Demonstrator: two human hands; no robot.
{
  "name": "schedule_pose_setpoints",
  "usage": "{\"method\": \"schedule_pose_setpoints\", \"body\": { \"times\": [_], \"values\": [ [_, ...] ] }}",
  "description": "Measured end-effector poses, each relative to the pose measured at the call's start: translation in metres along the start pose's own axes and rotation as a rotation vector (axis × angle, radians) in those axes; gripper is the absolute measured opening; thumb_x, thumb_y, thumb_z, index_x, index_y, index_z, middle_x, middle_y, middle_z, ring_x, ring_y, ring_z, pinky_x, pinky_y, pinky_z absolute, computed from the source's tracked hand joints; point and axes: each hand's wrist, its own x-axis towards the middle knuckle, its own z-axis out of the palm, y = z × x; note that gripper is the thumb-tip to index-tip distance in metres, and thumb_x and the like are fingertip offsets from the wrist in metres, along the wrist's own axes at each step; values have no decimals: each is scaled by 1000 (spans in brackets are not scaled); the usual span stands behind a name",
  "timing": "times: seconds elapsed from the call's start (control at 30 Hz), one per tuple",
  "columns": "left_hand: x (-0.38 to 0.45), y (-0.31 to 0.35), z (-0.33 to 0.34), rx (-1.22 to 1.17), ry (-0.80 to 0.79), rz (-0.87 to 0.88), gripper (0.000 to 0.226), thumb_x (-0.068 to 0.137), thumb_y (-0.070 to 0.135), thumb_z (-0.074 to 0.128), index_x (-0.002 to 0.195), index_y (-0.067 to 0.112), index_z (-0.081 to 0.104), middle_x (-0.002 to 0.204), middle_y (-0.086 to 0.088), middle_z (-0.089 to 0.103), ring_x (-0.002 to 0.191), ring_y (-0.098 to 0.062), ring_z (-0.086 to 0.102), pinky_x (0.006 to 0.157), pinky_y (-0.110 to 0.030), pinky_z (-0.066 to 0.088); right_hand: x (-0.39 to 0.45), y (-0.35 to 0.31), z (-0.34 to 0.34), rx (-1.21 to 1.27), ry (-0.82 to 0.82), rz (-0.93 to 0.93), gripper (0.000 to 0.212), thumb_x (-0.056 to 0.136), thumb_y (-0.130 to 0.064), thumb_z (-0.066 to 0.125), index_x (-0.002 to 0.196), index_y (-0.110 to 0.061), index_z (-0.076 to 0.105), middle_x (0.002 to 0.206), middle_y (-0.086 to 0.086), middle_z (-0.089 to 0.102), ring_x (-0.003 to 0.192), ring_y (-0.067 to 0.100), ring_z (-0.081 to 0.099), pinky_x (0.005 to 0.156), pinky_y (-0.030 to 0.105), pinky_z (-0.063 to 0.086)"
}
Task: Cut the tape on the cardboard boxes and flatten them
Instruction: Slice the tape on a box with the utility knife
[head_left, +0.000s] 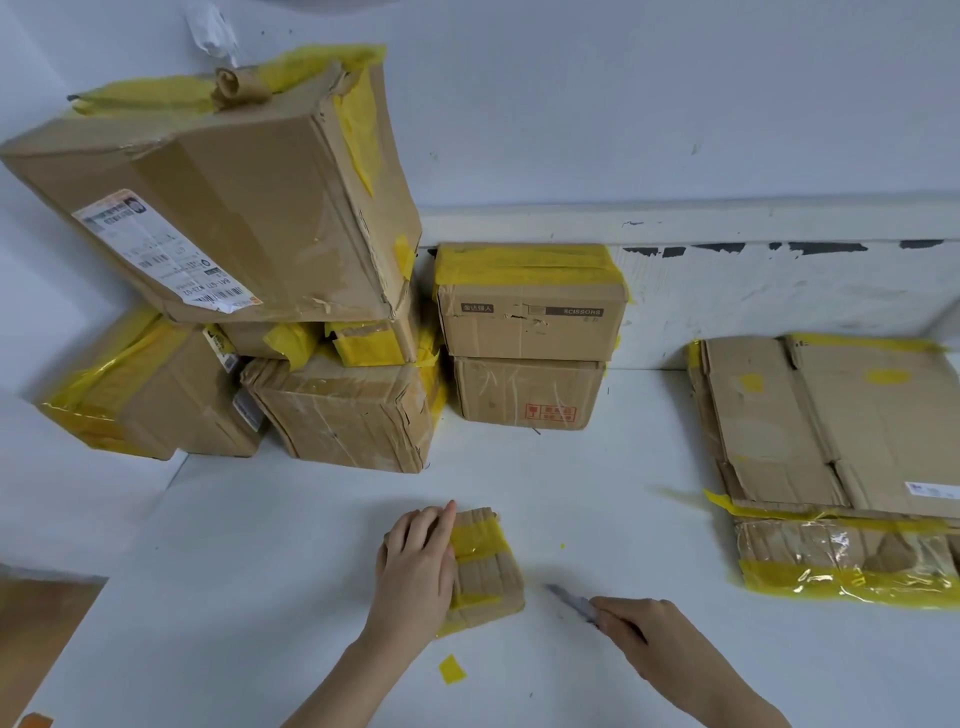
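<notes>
Head view, white table (571, 493). Near centre: one small box (485, 564), banded with yellow tape (475, 540), lying flat under the left hand (415, 561), whose straight fingers press its left half. Just right of it, not touching: knife (571, 603), blade pointing at the box, handle gripped in the curled fingers of the right hand (639, 629). Near the left wrist: one loose tape scrap (452, 669). Far left: a heap of taped boxes, with a large labelled box (234, 208) tilted on top, a box (145, 395) at the left below it and a crushed box (348, 410) at centre, smaller pieces wedged between them. Far centre: two boxes stacked, upper box (530, 306) printed "SCISSORS", lower box (527, 392) beneath. Right: flattened cardboard (831, 441), several sheets laid together, tape remnants on the edges. Status, as judged: a few boxes are done and lie flat at right; the small box is in hand, its tape apparently uncut; some five or more sealed boxes remain at the far side.
</notes>
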Motion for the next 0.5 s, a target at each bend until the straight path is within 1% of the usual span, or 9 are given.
{"method": "schedule_pose_setpoints", "body": {
  "times": [0.03, 0.1, 0.17, 0.2, 0.27, 0.37, 0.43, 0.47, 0.5],
  "values": [
    [2, -2, 0, -2, -64, -42, 48, 100, 21, 35, 148, 21, 27, 139, 9, 38, 130, -16, 32, 102, -30, 34, 0, 5, -2, 41, 45, 43, 29, 99, -25, 42, 76, -41, 48, 49, -14, 43, 52, 6, 37, 56, 21, 33],
    [6, -5, -4, -61, -194, -123, 48, 103, 28, 24, 149, 34, 13, 140, 20, 26, 132, -5, 18, 101, -23, 25, 0, 16, -1, 36, 138, 161, 20, 99, -27, 43, 116, -37, 51, 69, -18, 47, 66, 7, 43, 62, 17, 38],
    [11, -7, -10, -101, -291, -173, 48, 103, 26, 22, 149, 37, 12, 140, 21, 26, 131, -5, 19, 94, -26, 23, 4, 28, 6, -73, 192, 284, 51, 99, -26, 42, 145, -26, 21, 97, -4, 40, 78, 14, 42, 69, 17, 37],
    [14, -8, -12, -84, -346, -179, 49, 102, 25, 22, 149, 37, 12, 141, 19, 26, 130, -7, 21, 92, -27, 23, 4, 31, 11, -117, 202, 322, 57, 99, -23, 40, 149, -23, 12, 101, 0, 33, 77, 16, 41, 70, 17, 37],
    [19, -11, -18, -67, -441, -202, 50, 102, 27, 25, 149, 34, 12, 145, 13, 26, 130, -13, 26, 93, -31, 28, 5, 32, 21, -143, 269, 382, 60, 99, -19, 38, 150, -22, 8, 101, 2, 29, 76, 20, 41, 72, 19, 40],
    [18, -10, -24, -145, -528, -271, 49, 95, 32, 44, 143, 31, 33, 133, 5, 42, 123, -19, 38, 102, -39, 37, 5, 26, 27, -214, 346, 435, 60, 99, -22, 39, 150, -25, 7, 99, 2, 31, 87, 24, 55, 79, 22, 44],
    [13, -6, -24, -168, -560, -300, 27, 88, 34, 51, 115, 32, 54, 113, 6, 50, 112, -18, 43, 98, -41, 41, 12, 23, 27, -341, 432, 350, 64, 93, -16, 55, 147, -22, 22, 94, 5, 44, 91, 26, 60, 76, 32, 50],
    [11, -4, -26, -180, -568, -325, 9, 85, 36, 53, 92, 32, 55, 100, 7, 51, 104, -17, 46, 94, -39, 41, 14, 23, 28, -373, 470, 337, 64, 89, -14, 61, 144, -22, 28, 95, 9, 52, 92, 28, 60, 75, 36, 51],
    [11, -4, -28, -215, -572, -357, 12, 81, 37, 56, 76, 30, 49, 88, 8, 50, 96, -15, 48, 90, -36, 40, 15, 23, 29, -376, 448, 341, 62, 92, -16, 56, 145, -24, 24, 106, 9, 56, 99, 26, 58, 83, 35, 49]
  ]
}}
